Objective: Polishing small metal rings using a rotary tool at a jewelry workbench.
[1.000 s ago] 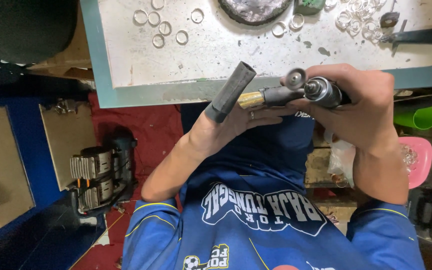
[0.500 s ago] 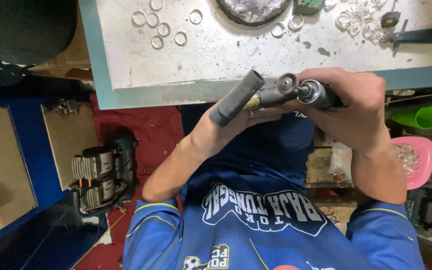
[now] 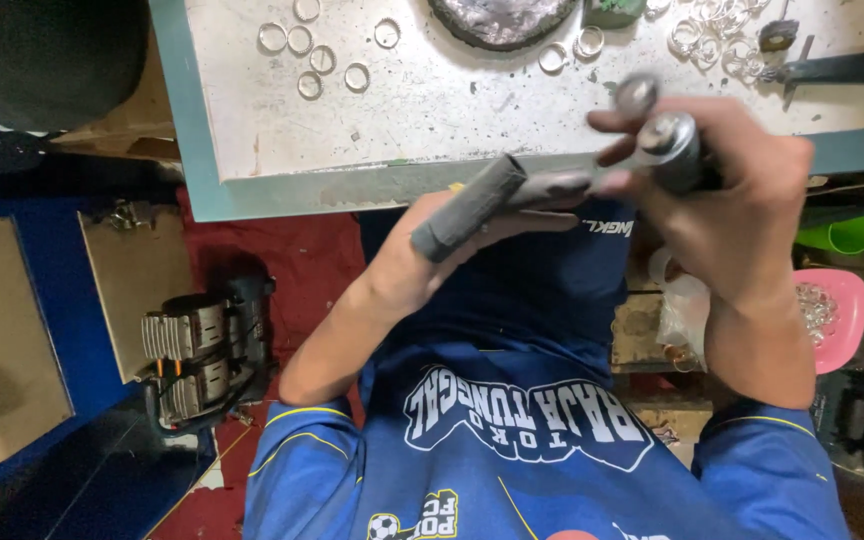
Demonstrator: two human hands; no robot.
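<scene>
A: Why hold it off the pale, scuffed metal surface?

B: So both your hands can work it. Your right hand is clenched round the dark rotary tool with the shiny round metal head; your left hand grips its grey cylindrical handle.

A: Changed?

B: The tool has risen, the handle tilting lower; the clear glass rings haven't moved.

Small metal rings lie scattered on the grey table. A pink bowl and green cup sit beside it.
</scene>
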